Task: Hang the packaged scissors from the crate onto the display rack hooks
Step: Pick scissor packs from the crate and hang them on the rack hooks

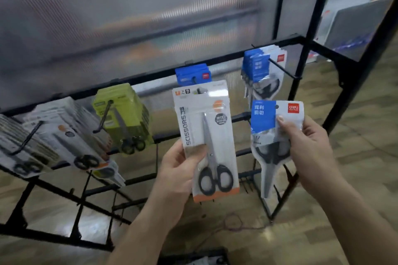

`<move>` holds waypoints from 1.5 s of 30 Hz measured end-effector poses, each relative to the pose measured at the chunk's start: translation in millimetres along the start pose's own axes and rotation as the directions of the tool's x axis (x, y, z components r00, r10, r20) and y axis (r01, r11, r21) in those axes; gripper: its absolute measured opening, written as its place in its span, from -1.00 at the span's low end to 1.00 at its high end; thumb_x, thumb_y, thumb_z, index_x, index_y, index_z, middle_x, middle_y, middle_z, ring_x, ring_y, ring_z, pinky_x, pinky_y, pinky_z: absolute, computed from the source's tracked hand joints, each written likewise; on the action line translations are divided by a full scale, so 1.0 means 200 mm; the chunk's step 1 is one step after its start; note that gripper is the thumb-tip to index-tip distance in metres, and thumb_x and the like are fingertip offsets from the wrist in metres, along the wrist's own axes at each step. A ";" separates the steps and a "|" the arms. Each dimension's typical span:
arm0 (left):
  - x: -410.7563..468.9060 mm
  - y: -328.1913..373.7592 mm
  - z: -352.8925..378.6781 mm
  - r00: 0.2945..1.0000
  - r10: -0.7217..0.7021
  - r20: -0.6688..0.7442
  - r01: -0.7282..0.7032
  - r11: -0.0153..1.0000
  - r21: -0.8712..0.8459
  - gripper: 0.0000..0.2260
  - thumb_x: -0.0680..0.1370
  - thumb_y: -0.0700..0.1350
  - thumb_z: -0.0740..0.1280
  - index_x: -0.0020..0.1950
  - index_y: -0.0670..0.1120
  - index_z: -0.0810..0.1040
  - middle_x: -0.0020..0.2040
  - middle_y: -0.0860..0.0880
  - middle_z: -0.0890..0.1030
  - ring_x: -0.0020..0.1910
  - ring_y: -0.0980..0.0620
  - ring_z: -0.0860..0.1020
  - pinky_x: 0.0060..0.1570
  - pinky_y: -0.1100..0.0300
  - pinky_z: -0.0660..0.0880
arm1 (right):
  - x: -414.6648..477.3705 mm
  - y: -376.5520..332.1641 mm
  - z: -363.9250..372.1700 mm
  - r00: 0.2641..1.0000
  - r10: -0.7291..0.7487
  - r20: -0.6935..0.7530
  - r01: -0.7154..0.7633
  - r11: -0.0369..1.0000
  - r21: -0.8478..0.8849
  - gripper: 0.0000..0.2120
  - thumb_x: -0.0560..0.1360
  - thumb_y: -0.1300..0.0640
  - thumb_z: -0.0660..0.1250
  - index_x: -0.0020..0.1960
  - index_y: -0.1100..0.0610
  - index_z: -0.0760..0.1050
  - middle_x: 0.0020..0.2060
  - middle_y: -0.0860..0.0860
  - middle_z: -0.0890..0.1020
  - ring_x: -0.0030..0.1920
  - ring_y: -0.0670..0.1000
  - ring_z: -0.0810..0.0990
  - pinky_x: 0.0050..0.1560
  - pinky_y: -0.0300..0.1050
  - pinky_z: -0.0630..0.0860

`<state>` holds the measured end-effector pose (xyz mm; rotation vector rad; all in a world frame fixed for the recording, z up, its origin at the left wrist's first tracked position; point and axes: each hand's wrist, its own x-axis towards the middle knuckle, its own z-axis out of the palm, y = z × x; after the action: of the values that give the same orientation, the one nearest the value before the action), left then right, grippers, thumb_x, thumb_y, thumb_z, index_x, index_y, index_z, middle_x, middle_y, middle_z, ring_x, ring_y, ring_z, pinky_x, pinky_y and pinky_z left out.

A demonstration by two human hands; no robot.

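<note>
Our left hand (178, 163) clamped the white scissors pack (204, 135) mid-frame, our right hand (310, 144) pinched a blue pouch (271, 135) beside it, and we feared the low one-handed grip might miss the hook (194, 80) and drop it.

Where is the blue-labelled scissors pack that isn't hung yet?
Head view, right of centre: the right hand holds the blue-labelled pack, below the hook of matching blue packs and right of the white pack in the left hand.
</note>
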<state>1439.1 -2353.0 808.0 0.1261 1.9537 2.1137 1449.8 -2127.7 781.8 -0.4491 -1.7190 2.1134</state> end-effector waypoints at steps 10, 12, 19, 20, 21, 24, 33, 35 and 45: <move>0.14 -0.06 0.31 0.998 -0.049 -0.038 0.049 0.999 -0.010 -0.78 0.48 -0.01 0.38 0.10 0.07 0.70 0.08 -0.08 0.75 0.05 -0.15 0.73 0.04 -0.08 0.62 | 0.27 -0.11 -0.22 0.997 -0.072 -0.028 0.071 0.997 -0.043 -0.81 0.66 0.04 0.29 0.10 0.13 0.61 -0.13 0.07 0.76 -0.15 0.11 0.75 -0.07 0.40 0.60; 0.15 -0.07 0.36 0.997 -0.052 -0.061 0.052 0.999 -0.008 -0.78 0.49 -0.02 0.37 0.10 0.06 0.70 0.07 -0.08 0.75 0.04 -0.16 0.73 0.03 -0.08 0.63 | 0.33 -0.10 -0.24 0.998 -0.065 -0.023 0.064 0.998 -0.028 -0.78 0.66 0.03 0.30 0.15 0.17 0.60 -0.10 0.07 0.76 -0.11 0.07 0.76 -0.10 0.23 0.67; 0.17 -0.03 0.47 0.995 -0.007 -0.101 0.007 1.000 -0.002 -0.72 0.49 -0.04 0.36 0.18 0.03 0.66 0.08 -0.06 0.75 0.03 -0.13 0.73 -0.03 -0.03 0.68 | 0.45 -0.11 -0.27 0.996 -0.062 0.057 0.061 0.998 0.027 -0.80 0.63 0.03 0.36 0.13 0.14 0.62 -0.09 0.05 0.76 -0.07 0.03 0.76 -0.13 -0.05 0.68; 0.17 -0.03 0.48 0.993 -0.004 -0.117 0.003 1.000 -0.006 -0.72 0.48 -0.03 0.37 0.18 0.02 0.66 0.07 -0.06 0.75 0.03 -0.12 0.73 -0.02 -0.05 0.67 | 0.46 -0.11 -0.27 0.995 -0.067 0.076 0.065 0.997 0.027 -0.80 0.63 0.03 0.35 0.13 0.14 0.62 -0.09 0.04 0.76 -0.08 0.01 0.76 -0.17 -0.08 0.67; 0.17 -0.03 0.48 0.991 -0.001 -0.135 0.000 1.000 -0.012 -0.71 0.47 -0.03 0.37 0.18 0.02 0.66 0.07 -0.06 0.75 0.02 -0.12 0.73 0.00 -0.08 0.65 | 0.46 -0.11 -0.27 0.993 -0.072 0.096 0.069 0.997 0.033 -0.80 0.63 0.03 0.35 0.13 0.14 0.61 -0.09 0.03 0.76 -0.08 -0.01 0.76 -0.21 -0.13 0.65; 0.19 -0.02 0.49 0.984 -0.003 -0.176 -0.002 0.999 -0.032 -0.68 0.45 -0.02 0.39 0.19 0.00 0.65 0.07 -0.07 0.75 0.02 -0.13 0.73 0.05 -0.12 0.60 | 0.46 -0.10 -0.28 0.987 -0.074 0.144 0.067 0.997 0.049 -0.87 0.63 0.05 0.33 0.09 0.09 0.60 -0.12 -0.02 0.75 -0.09 -0.04 0.75 -0.26 -0.24 0.62; 0.26 -0.05 0.51 0.981 -0.004 -0.195 -0.007 0.999 -0.054 -0.70 0.48 -0.05 0.38 0.21 -0.04 0.63 0.06 -0.10 0.74 0.00 -0.11 0.73 -0.11 0.06 0.69 | 0.53 -0.06 -0.24 0.983 -0.091 0.157 0.100 0.994 -0.049 -0.91 0.64 0.00 0.30 0.01 -0.04 0.58 -0.15 -0.14 0.72 -0.11 -0.11 0.73 -0.23 -0.20 0.66; 0.25 -0.05 0.49 0.979 0.011 -0.205 -0.019 0.999 -0.038 -0.69 0.45 -0.04 0.39 0.18 -0.03 0.64 0.06 -0.11 0.74 0.01 -0.12 0.73 -0.06 0.03 0.70 | 0.58 -0.04 -0.22 0.982 -0.108 0.155 0.120 0.991 -0.066 -0.89 0.64 -0.01 0.31 0.06 -0.01 0.58 -0.11 -0.10 0.72 -0.07 -0.09 0.73 -0.18 -0.17 0.68; 0.13 -0.01 0.32 0.957 0.063 -0.284 -0.068 0.998 -0.005 -0.70 0.44 -0.04 0.40 0.15 -0.04 0.65 -0.02 -0.07 0.76 -0.10 -0.02 0.74 -0.25 0.17 0.65 | 0.85 0.00 -0.04 0.989 -0.118 0.088 0.137 0.957 -0.255 -0.80 0.60 -0.12 0.36 -0.08 -0.01 0.58 -0.16 -0.04 0.67 -0.11 -0.06 0.69 -0.13 -0.09 0.62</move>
<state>1430.4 -2284.7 809.0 -0.1255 2.1152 2.2970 1305.2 -2039.7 779.5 -0.3269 -2.0213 1.8420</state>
